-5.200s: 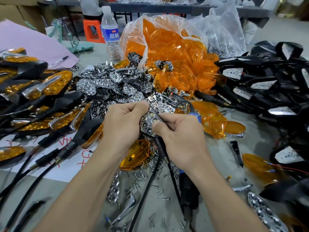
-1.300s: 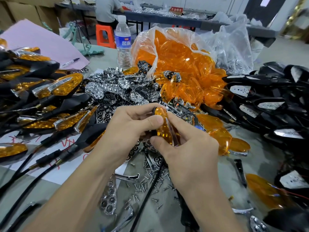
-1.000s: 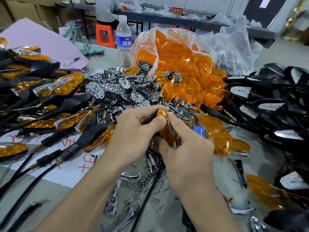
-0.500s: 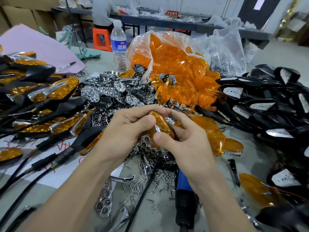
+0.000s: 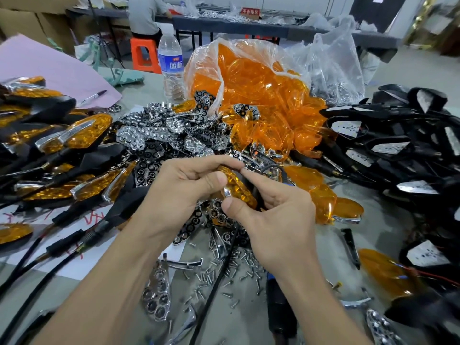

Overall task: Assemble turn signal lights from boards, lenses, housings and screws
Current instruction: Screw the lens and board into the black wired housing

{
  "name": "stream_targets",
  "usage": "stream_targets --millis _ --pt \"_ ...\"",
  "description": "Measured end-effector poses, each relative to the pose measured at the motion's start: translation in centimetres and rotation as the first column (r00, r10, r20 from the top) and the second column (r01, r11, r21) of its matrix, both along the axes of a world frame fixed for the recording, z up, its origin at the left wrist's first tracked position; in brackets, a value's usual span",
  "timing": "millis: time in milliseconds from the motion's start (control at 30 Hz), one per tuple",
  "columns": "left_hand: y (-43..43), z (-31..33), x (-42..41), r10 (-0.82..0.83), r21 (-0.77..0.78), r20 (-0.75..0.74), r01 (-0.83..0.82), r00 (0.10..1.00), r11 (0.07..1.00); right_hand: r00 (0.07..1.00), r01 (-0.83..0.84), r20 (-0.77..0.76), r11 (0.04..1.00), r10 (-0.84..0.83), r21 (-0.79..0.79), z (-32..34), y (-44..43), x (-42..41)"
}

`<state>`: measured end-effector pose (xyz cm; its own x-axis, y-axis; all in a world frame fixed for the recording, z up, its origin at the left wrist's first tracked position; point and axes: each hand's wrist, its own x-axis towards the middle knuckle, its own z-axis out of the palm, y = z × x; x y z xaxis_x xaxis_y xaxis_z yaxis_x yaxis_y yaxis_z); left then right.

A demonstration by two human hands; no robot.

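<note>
Hands meet mid-frame over the bench, both pinched on one amber lens that has a chrome strip along its edge. Left hand grips it from the left, thumb flat on the faceted face and fingers curled over the top. Right hand takes it from the right, thumb at the lower chrome edge and index finger stretched to the upper tip. Forearms come in from the bottom corners and converge; the lens is held above the parts, tilted.

Counts: two hands, one held lens, one water bottle, one pen, one orange stool. Other piles are too many to count.

Clear plastic bag behind spills glossy orange lenses. Chrome reflector boards with honeycomb cups are heaped left of centre. Small silver screws are scattered under the wrists. Matte black housings with white boards inside are stacked at right. Finished lights, black with amber faces, lie at left with black cables. Pink sheet lies far left.
</note>
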<state>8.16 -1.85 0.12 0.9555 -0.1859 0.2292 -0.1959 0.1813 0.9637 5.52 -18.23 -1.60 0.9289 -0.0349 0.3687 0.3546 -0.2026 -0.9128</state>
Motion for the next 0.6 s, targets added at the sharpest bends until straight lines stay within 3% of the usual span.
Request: stream_targets --millis 333,433,500,567,600 --pt "-0.8 0.0 -0.2 0.088 -0.046 -0.097 -0.093 0.991 0.995 0.994 -0.056 -0.088 0.992 0.066 0.111 0.3 -0.2 0.0" --pt "-1.4 -0.5 -0.6 0.336 0.184 0.168 -0.364 0.927 0.913 0.989 -0.123 -0.086 0.991 0.118 -0.055 1.2 -0.4 -0.3" --pt "-1.9 -0.7 -1.0 0.375 0.275 0.346 -0.475 0.86 0.836 0.994 -0.082 -0.09 0.97 0.063 -0.23 1.7 -0.9 -0.2" --pt "-2.2 -0.7 -1.2 0.348 0.294 0.368 -0.464 0.862 0.836 0.991 -0.076 -0.124 0.972 0.049 -0.223 2.4 -1.3 -0.1" --pt "-2.3 -0.8 -1.2 0.329 0.316 0.345 -0.439 0.879 0.841 0.985 -0.098 -0.154 0.989 0.08 -0.112 2.6 -1.6 -0.1"
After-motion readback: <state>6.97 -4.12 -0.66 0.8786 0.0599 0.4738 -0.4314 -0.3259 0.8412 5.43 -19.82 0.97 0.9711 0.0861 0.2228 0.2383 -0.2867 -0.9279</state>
